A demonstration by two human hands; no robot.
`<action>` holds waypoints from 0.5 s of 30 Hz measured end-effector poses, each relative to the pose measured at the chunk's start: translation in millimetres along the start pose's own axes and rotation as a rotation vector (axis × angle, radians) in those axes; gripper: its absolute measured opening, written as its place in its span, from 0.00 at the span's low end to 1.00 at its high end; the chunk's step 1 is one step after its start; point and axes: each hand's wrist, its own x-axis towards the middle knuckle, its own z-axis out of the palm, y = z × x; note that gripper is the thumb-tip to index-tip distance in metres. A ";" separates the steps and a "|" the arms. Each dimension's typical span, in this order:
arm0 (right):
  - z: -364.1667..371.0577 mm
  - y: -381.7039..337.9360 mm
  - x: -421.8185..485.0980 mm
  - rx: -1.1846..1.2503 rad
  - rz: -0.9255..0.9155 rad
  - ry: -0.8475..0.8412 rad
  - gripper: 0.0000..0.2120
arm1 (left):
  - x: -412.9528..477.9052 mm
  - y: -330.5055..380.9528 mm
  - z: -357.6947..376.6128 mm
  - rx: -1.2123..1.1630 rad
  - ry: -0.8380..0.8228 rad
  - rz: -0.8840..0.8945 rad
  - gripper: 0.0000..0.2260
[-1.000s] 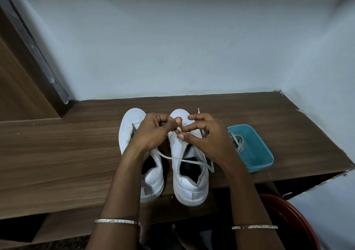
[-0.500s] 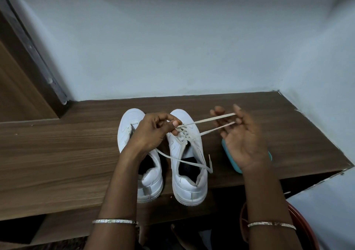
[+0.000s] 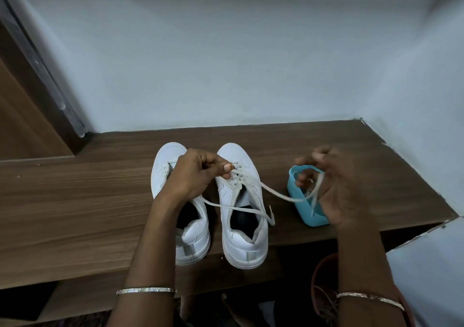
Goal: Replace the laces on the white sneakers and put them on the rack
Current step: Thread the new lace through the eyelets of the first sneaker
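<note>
Two white sneakers stand side by side on the wooden shelf (image 3: 75, 201), toes toward the wall. The left sneaker (image 3: 193, 236) has no lace that I can see. The right sneaker (image 3: 243, 228) carries a white lace (image 3: 273, 192) threaded through its front eyelets. My left hand (image 3: 193, 176) pinches the lace at the eyelets of the right sneaker. My right hand (image 3: 336, 186), blurred, holds the lace's other stretch out to the right above a teal tub. A loose lace end (image 3: 271, 216) lies across the right sneaker's opening.
A small teal tub (image 3: 301, 206) sits on the shelf right of the sneakers, partly behind my right hand. Pale walls close the back and right side. A wooden door frame (image 3: 37, 80) stands at the left. A dark red round container (image 3: 324, 289) sits below the shelf edge.
My right hand drew a stretch of lace out to the right from the sneaker, then dropped lower over the teal tub, letting that stretch go slack. My left hand stayed at the eyelets.
</note>
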 end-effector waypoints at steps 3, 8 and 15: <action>18.4 15.0 6.1 -0.375 -0.087 -0.076 0.06 | -2.4 8.7 3.2 -0.102 -0.008 0.015 0.06; 50.5 38.8 9.3 -0.670 -0.132 -0.255 0.10 | -3.3 15.7 8.8 -0.207 -0.035 0.012 0.07; 53.0 35.7 8.0 -0.675 -0.209 -0.201 0.07 | -3.7 8.4 -1.1 -0.132 -0.008 -0.013 0.07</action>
